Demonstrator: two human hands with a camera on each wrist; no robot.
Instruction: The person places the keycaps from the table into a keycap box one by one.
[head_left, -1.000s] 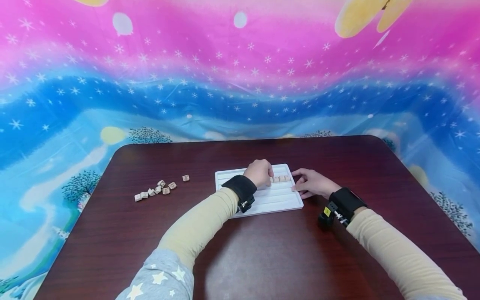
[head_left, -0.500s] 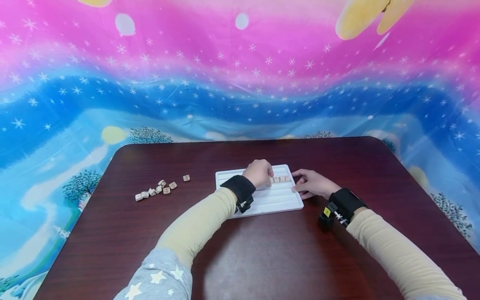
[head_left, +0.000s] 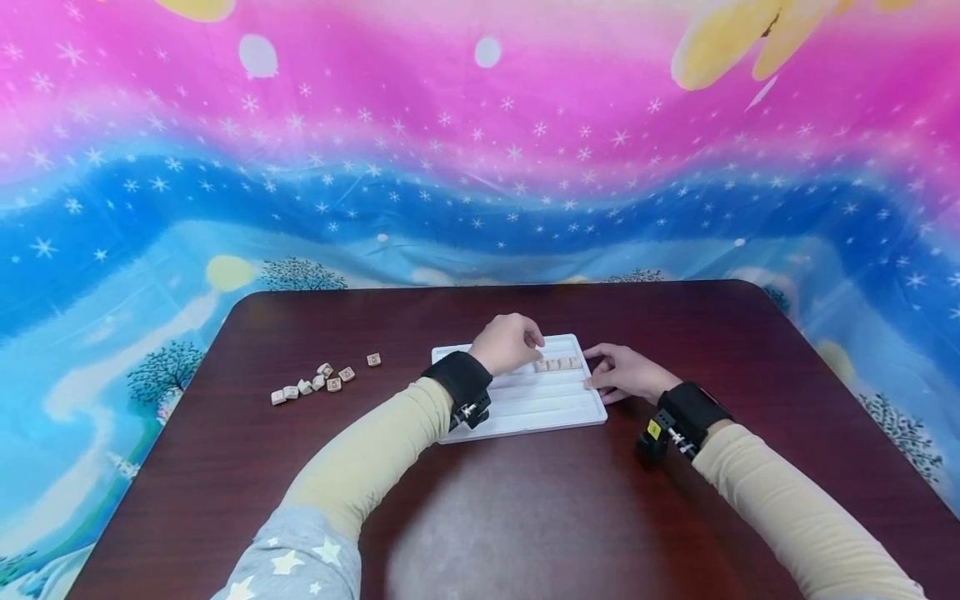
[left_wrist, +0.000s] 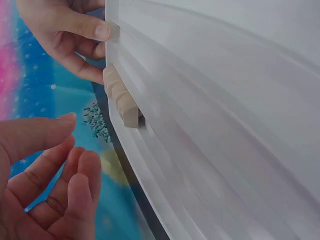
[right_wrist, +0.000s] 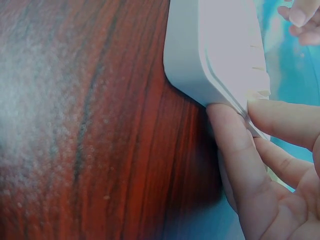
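Observation:
A white ridged tray (head_left: 517, 405) lies on the table, with a short row of small pale wooden blocks (head_left: 558, 364) in one of its grooves near the right end. Just left of that row, above the tray, is my left hand (head_left: 504, 343). In the left wrist view its fingers (left_wrist: 82, 185) are loosely bent, with nothing between them and the thumb. My right hand (head_left: 630, 372) grips the tray's right edge. The right wrist view has its thumb (right_wrist: 285, 117) on the rim and fingers against the side and underneath.
Several loose wooden blocks (head_left: 333, 385) with printed marks are scattered left of the tray on the dark brown table (head_left: 510, 508). A colourful patterned cloth (head_left: 450, 183) hangs behind the table's far edge.
My left hand has drawn back slightly to the left and its fingers have parted, so more of the block row shows. The right hand stays on the tray edge.

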